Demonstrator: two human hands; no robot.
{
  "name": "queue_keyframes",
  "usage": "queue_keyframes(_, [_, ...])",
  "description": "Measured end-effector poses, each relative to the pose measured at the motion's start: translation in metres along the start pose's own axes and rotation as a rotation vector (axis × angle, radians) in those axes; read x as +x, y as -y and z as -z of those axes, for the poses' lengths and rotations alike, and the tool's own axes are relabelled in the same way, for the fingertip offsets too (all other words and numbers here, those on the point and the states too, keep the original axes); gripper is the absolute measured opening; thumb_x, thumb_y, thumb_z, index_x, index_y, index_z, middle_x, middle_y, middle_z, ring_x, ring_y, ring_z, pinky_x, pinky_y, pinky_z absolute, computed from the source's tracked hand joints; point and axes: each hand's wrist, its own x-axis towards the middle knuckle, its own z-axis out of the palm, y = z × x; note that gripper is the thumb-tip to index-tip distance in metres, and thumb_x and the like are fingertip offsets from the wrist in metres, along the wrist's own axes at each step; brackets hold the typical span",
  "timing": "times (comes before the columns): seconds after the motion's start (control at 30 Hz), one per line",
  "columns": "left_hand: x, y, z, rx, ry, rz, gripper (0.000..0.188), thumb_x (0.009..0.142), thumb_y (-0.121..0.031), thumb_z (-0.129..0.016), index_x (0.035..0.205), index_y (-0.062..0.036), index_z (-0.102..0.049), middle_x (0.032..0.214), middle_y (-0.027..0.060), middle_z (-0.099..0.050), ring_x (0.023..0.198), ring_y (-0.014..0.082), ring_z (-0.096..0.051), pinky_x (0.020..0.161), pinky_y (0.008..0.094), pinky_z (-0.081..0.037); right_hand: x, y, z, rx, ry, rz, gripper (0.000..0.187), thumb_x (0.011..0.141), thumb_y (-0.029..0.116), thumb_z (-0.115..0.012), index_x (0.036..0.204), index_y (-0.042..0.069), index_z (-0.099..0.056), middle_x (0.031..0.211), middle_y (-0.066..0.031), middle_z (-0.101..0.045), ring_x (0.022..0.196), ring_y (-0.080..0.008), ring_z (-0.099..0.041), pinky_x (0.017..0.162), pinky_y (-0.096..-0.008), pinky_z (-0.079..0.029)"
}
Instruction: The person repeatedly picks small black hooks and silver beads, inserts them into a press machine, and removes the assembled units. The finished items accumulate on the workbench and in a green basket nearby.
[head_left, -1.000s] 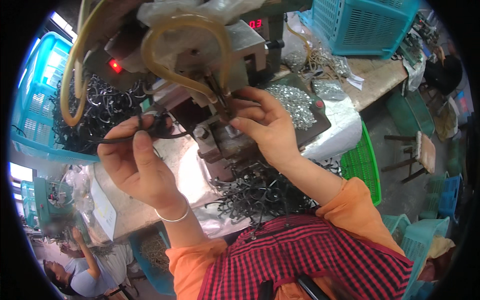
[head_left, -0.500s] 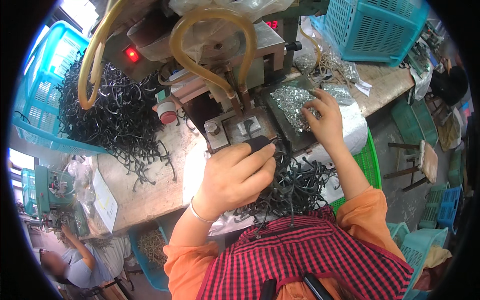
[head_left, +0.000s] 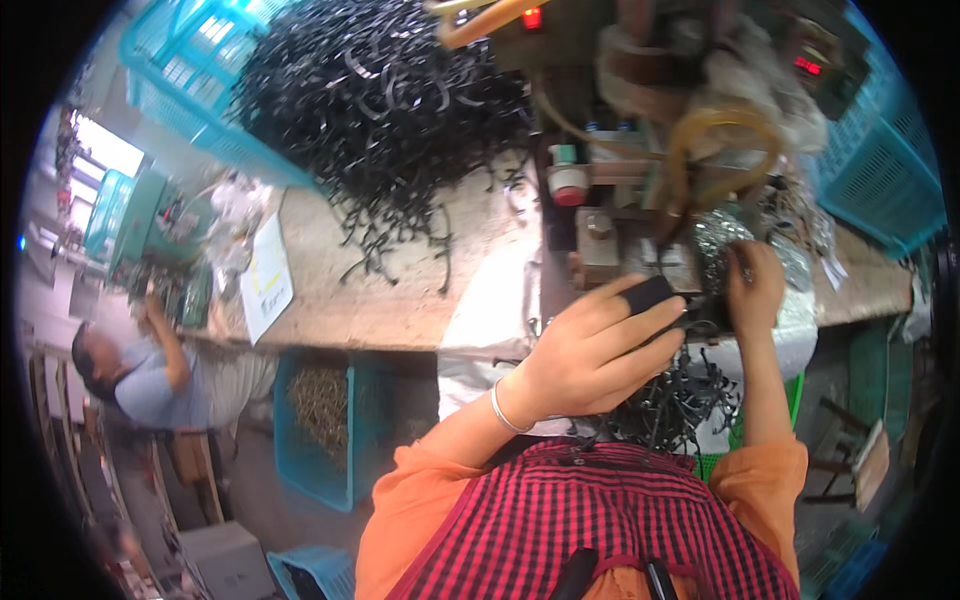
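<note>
In front of the machine's metal plate [head_left: 672, 262], my left hand [head_left: 590, 355] has its fingers curled together, a black sleeve on one of them. What its fingertips hold, if anything, is hidden. My right hand [head_left: 757, 285] reaches into a heap of small shiny metal pieces [head_left: 717, 240]; its fingers are bent together, and blur hides whatever is between them. Beneath my left hand, partly covered by it, lies a tangle of thin black curved strips [head_left: 690, 405] near my checked apron [head_left: 580, 500].
A light blue basket [head_left: 165, 95] spills many black strips [head_left: 380, 110] onto the wooden bench [head_left: 400, 310]. The machine carries a red button [head_left: 568, 188] and a looped amber tube [head_left: 735, 120]. Beyond the bench's left end a person [head_left: 165, 375] works. A blue bin [head_left: 350, 430] stands below.
The view has swung left, so the machine and both hands appear farther right. My left hand stays by the plate. My right hand remains at the metal pieces, its fingers now bent closer together.
</note>
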Motion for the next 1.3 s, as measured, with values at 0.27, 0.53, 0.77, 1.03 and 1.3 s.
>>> queue_keyframes(0.27, [-0.071, 0.098, 0.128, 0.728, -0.200, 0.680, 0.025, 0.079, -0.022, -0.085, 0.099, -0.0105, -0.075, 0.102, 0.0070, -0.071, 0.097, 0.0273, -0.065, 0.085, 0.0408, -0.051, 0.002, 0.007, 0.011, 0.334, 0.042, -0.510, 0.015, 0.092, 0.013, -0.073, 0.100, 0.001, -0.074, 0.091, -0.0095, -0.075, 0.086, -0.0195, -0.071, 0.080, -0.0313, -0.053])
queue_keyframes(0.53, [-0.160, 0.174, 0.079, 0.874, 0.277, 1.076, 0.029, 0.081, -0.029, -0.079, 0.101, -0.0085, -0.075, 0.100, 0.0177, -0.069, 0.095, 0.0379, -0.067, 0.084, 0.0458, -0.054, -0.011, 0.007, 0.022, 0.265, -0.030, -0.492, 0.013, 0.087, 0.009, -0.075, 0.099, 0.004, -0.078, 0.096, -0.0114, -0.075, 0.085, -0.0222, -0.071, 0.078, -0.0322, -0.054])
queue_keyframes(0.77, [-0.132, 0.162, 0.067, 0.731, 0.027, 0.762, 0.016, 0.088, -0.009, -0.070, 0.103, -0.0043, -0.072, 0.097, 0.0137, -0.067, 0.085, 0.0323, -0.066, 0.076, 0.0392, -0.053, 0.025, 0.067, 0.055, 0.613, 0.114, -0.379, 0.015, 0.086, 0.001, -0.074, 0.102, 0.000, -0.074, 0.095, -0.0043, -0.073, 0.091, -0.0123, -0.067, 0.082, -0.0269, -0.052])
queue_keyframes(1.03, [-0.061, 0.087, 0.043, -0.255, -0.558, 0.689, 0.010, 0.101, 0.002, -0.058, 0.110, -0.0028, -0.056, 0.107, 0.0059, -0.064, 0.100, 0.0140, -0.063, 0.093, 0.0287, -0.052, 0.048, 0.115, 0.025, 1.013, 0.207, -0.494, 0.046, 0.083, -0.003, -0.075, 0.125, -0.004, -0.055, 0.101, -0.0078, -0.070, 0.098, -0.0125, -0.065, 0.088, -0.0270, -0.051])
queue_keyframes(1.3, [0.041, 0.051, 0.054, -0.414, -0.552, 0.254, 0.017, 0.098, 0.005, -0.055, 0.115, 0.0010, -0.057, 0.109, 0.0149, -0.062, 0.100, 0.0234, -0.065, 0.079, 0.0412, -0.060, 0.053, 0.150, 0.043, 1.207, 0.197, -0.547, 0.059, 0.085, -0.006, -0.072, 0.138, -0.002, -0.048, 0.126, -0.0119, -0.065, 0.109, -0.0148, -0.063, 0.097, -0.0296, -0.049])
